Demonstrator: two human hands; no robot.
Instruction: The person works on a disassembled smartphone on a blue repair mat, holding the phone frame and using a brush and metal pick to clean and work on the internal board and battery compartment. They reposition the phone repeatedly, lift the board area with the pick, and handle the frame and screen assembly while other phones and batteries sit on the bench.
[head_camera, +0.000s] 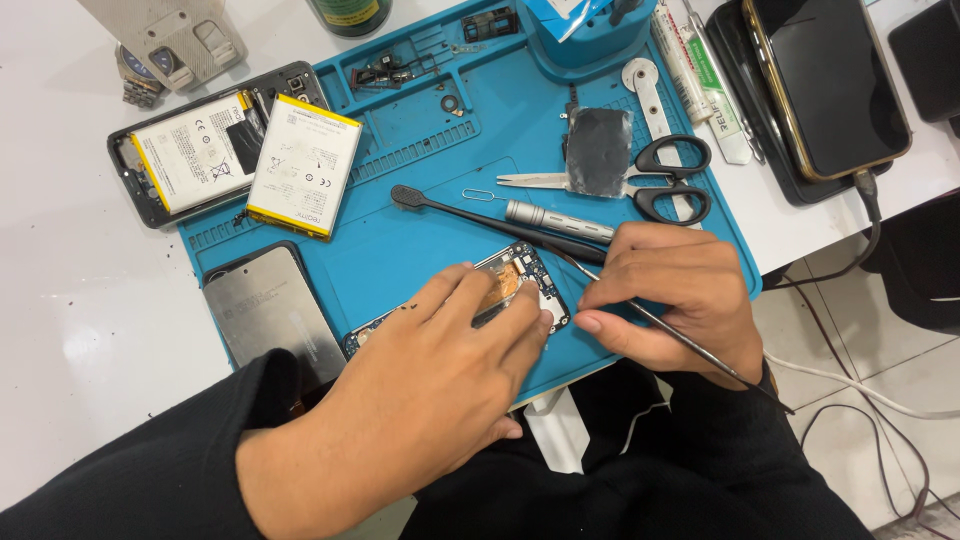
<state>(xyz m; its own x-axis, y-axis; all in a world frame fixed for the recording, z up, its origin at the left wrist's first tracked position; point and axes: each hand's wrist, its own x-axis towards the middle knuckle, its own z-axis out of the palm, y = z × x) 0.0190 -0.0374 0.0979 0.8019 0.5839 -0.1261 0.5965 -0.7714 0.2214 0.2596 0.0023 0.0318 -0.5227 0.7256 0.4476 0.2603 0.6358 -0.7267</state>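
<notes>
My left hand (440, 370) lies flat over an opened phone (520, 270) on the blue work mat (420, 250), fingers pressing its circuit board. Only the phone's top end with copper parts shows past my fingers. My right hand (670, 300) pinches a thin metal pry tool (700, 350) whose tip touches the phone's upper right corner, the shaft running back toward my wrist. A black brush (480, 218) and a silver screwdriver handle (555, 220) lie just beyond the phone.
Scissors (650, 180) and a dark square foil (598, 150) rest on the mat's right. A white battery (305, 165) and a second opened phone (190, 150) lie left, a grey back cover (270, 310) below. Another phone (825, 80) sits charging right, past the table edge.
</notes>
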